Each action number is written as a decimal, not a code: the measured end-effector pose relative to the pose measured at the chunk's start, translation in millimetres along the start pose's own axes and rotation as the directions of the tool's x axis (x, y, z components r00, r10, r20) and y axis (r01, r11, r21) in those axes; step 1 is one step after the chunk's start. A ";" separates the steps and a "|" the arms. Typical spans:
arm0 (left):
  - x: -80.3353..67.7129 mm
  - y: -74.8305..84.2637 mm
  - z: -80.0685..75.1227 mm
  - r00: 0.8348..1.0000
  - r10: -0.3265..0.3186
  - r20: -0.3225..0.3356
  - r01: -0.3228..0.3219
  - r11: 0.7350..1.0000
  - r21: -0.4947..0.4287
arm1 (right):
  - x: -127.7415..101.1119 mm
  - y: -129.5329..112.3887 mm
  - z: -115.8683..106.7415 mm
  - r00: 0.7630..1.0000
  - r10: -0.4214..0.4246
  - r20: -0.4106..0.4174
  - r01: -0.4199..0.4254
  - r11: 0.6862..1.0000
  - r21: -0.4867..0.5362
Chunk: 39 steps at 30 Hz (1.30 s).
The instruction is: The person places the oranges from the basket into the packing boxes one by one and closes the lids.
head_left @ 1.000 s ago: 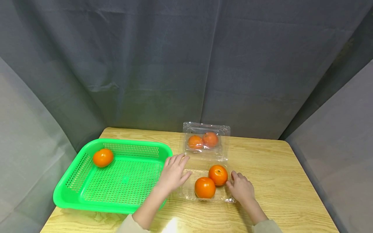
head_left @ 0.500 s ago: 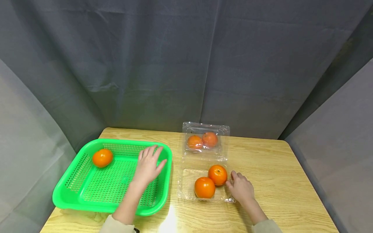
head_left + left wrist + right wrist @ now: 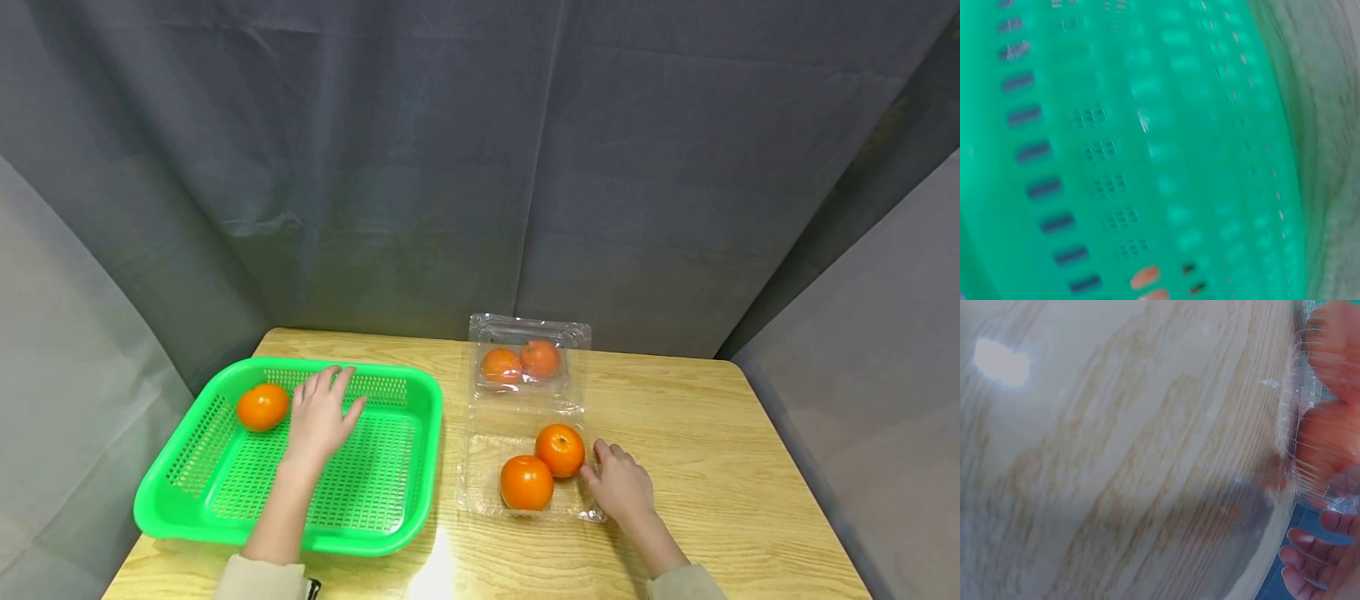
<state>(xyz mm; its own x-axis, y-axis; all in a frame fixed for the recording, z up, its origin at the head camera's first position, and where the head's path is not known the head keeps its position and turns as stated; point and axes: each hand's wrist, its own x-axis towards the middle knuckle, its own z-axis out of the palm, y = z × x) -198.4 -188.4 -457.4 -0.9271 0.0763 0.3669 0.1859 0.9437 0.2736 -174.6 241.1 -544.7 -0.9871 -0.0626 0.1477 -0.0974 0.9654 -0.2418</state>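
Fruit in basket: we see one round, glossy orange fruit (image 3: 263, 407) lying in the far left corner of the green basket (image 3: 187, 500), which is perforated plastic with a raised rim.
Left hand: our left hand (image 3: 318, 417) hovers inside the green basket, just to the right of that fruit and not touching it; the grip is spread, fingers straight and fanned, holding nothing.
Left wrist view: only blurred green mesh of the basket (image 3: 1147, 156) shows, with small orange spots low in the frame.
Clear box: a transparent hinged box (image 3: 480, 492) sits on the worktop (image 3: 712, 433) just to the right of the green basket, lid standing up at the back.
Fruits in box: two more orange fruits (image 3: 527, 482) (image 3: 559, 450) rest touching each other in its tray; their reflections show in the lid.
Right hand: our right hand (image 3: 621, 485) rests at the box's right edge, fingers loosely bent against the nearer fruit and the tray wall; we cannot tell whether it grips.
Change: half a second ago our left hand was over the basket's right half; it has crossed leftward to beside the fruit. Right hand, box and fruits are unmoved.
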 end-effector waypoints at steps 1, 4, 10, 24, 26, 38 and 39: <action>-0.1 -3.7 -0.5 1.000 -0.008 0.004 0.008 1.000 0.003 | 0.1 0.1 0.2 1.000 -0.001 -0.001 0.001 1.000 0.000; -1.2 -15.0 -1.4 0.999 -0.033 0.028 0.032 0.999 0.014 | 0.1 0.3 0.3 1.000 -0.001 -0.001 0.001 1.000 -0.001; -3.6 -39.5 -4.5 0.993 -0.088 0.081 0.087 0.996 0.025 | 0.5 1.1 1.6 1.000 0.000 0.003 0.000 1.000 -0.004; -5.4 -87.2 -5.7 0.971 -0.136 0.196 0.125 0.990 0.065 | 0.6 0.9 1.9 1.000 0.004 0.002 -0.004 1.000 -0.007; -5.0 -93.2 -5.2 0.967 -0.142 0.213 0.131 0.989 0.066 | 0.4 0.6 1.6 1.000 0.005 0.005 -0.005 1.000 -0.006; -1.8 -116.1 2.0 0.947 -0.181 0.266 0.168 0.983 0.072 | 0.3 0.7 2.0 1.000 0.007 0.002 -0.007 1.000 -0.008; -1.4 -117.7 3.2 0.946 -0.183 0.267 0.170 0.983 0.073 | 0.3 0.6 2.0 1.000 0.006 0.003 -0.006 1.000 -0.008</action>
<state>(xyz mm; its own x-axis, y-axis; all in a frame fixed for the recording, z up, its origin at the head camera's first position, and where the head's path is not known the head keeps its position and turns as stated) -220.1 -298.5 -493.0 -0.9981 -0.0150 0.0595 0.0014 0.9638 0.2667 -175.2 241.2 -546.7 -0.9881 -0.0573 0.1430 -0.0902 0.9677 -0.2354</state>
